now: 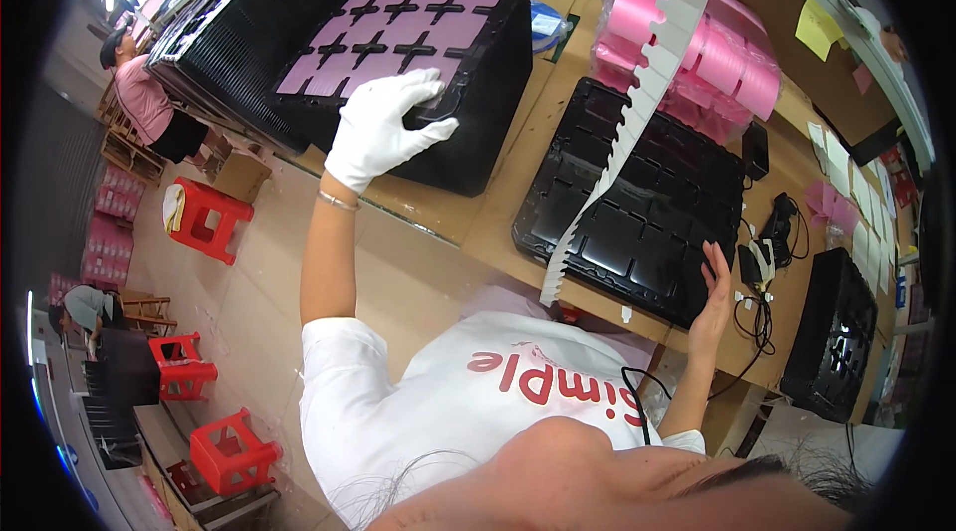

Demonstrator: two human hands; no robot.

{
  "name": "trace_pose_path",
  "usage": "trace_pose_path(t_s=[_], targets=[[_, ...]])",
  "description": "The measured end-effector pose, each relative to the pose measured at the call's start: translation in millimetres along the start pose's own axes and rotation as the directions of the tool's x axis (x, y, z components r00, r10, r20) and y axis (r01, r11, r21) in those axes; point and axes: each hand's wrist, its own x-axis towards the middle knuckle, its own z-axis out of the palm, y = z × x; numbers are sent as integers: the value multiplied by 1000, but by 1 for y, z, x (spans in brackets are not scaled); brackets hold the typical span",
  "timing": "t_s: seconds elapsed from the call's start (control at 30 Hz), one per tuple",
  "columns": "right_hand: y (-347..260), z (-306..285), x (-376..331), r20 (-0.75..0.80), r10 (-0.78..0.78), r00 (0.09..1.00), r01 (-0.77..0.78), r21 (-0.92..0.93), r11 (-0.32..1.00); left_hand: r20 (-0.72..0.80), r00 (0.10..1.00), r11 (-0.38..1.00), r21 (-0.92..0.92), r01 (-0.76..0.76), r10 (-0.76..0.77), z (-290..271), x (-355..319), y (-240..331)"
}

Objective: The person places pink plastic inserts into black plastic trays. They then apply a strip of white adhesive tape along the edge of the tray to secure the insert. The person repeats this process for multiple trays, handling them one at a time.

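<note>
Two black stacks stand at the left of my view. In the nearer one, the stack (488, 123) under the left hand (383, 128), the top layer carries pink pieces (391, 25) between black crosses, so I take that layer as done or close to it; fingers and glove cover its near corner, and I can't tell whether anything lacks there. The gloved left hand is spread, thumb well apart from the curled fingers, over that corner; I see nothing gripped, and I cannot tell if it touches. Its forearm reaches forward from the sleeve, wrist turned to the right.

Next along, a notched white strip (637, 103) crosses in front of the tray (652, 208), which lies flat on the tabletop (498, 217). I see only black in it, no pink, so I judge that part left undone. Behind it sit pink rolls (742, 63).

At the tray's right edge, the bare right hand (709, 302) stands loose, fingers extended beside the rim, grasping nothing I can make out. Its elbow is tucked near the body.
</note>
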Motion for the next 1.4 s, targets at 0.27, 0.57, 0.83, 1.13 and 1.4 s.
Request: trace_pose_path(t_s=[0.27, 0.57, 0.83, 1.13, 1.4], targets=[[-14, 65, 30, 134, 74, 988, -81, 54, 995, 226, 952, 822, -487, 296, -209, 62, -36, 154], [-25, 102, 3, 412, 161, 897, -214, 87, 973, 505, 683, -71, -827, 558, -528, 112, -46, 163], [-36, 113, 13, 437, 344, 831, -449, 161, 879, 654, 692, 43, -717, 696, -307, 115, -42, 156], [-28, 113, 74, 157, -512, 845, 520, -17, 854, 585, 491, -83, -693, 716, -645, 135, -28, 149], [93, 166, 280, 402, 25, 915, 81, -244, 966, 690, 444, -67, -578, 813, -572, 137, -23, 143]])
